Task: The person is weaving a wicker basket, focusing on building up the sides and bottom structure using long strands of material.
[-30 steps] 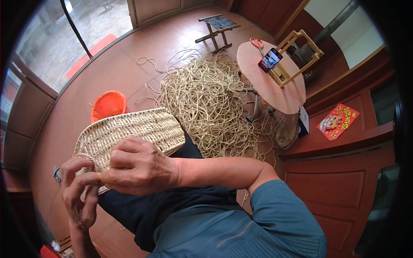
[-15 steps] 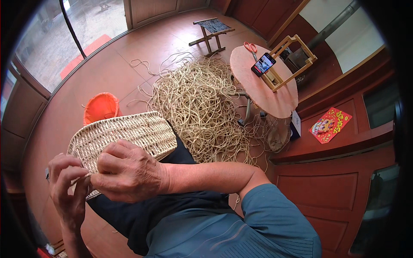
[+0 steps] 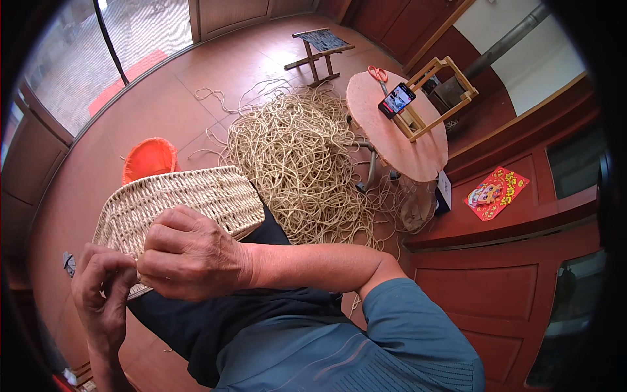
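Note:
A woven basket (image 3: 186,199) of pale twisted cord lies tilted across my lap, its far side showing most. My left hand (image 3: 104,287) is at its near left corner, thumb and fingers pinched together. Against those fingertips, my right hand (image 3: 192,258) is closed, knuckles up, over the near edge. A short pale bit of cord (image 3: 136,261) shows between the two hands; the rest of it is hidden by my fingers. My hands also cover the basket's near left part.
Beyond my knees a big heap of loose cord (image 3: 294,163) spreads over the tiled floor. An orange bucket (image 3: 151,159) stands behind the basket. To the right, a round table (image 3: 428,153) carries scissors (image 3: 378,76), a phone (image 3: 397,99) and a wooden frame (image 3: 450,112). A folding stool (image 3: 321,42) stands farther off.
Both hands stay together at the basket's corner, the left fingers curling in a little more. The whole view has shifted slightly; the basket sits a bit farther left.

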